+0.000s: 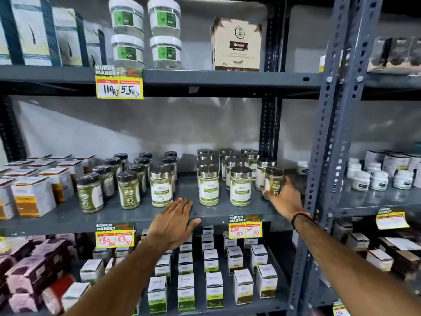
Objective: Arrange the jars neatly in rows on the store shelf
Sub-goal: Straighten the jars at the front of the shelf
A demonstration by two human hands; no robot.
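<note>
1. I face a grey metal rack (227, 79) in a shop; its middle shelf (136, 213) carries yellow price tags (245, 226) on its front edge.
2. On that shelf stand dark-lidded jars (128, 190) of green powder in rows at left; silver-lidded jars (209, 185) in rows at centre; white boxes (33, 197) far left.
3. My left hand (174, 224) lies flat and open on the shelf edge, holding nothing.
4. My right hand (284, 197) grips one dark-lidded jar (274, 181) at the right end, beside the silver-lidded rows.

two hands (173, 222), three yellow price tags (119, 84) on this rack, four big white-lidded jars (126, 17) up top, one shikakai box (237, 44).
</note>
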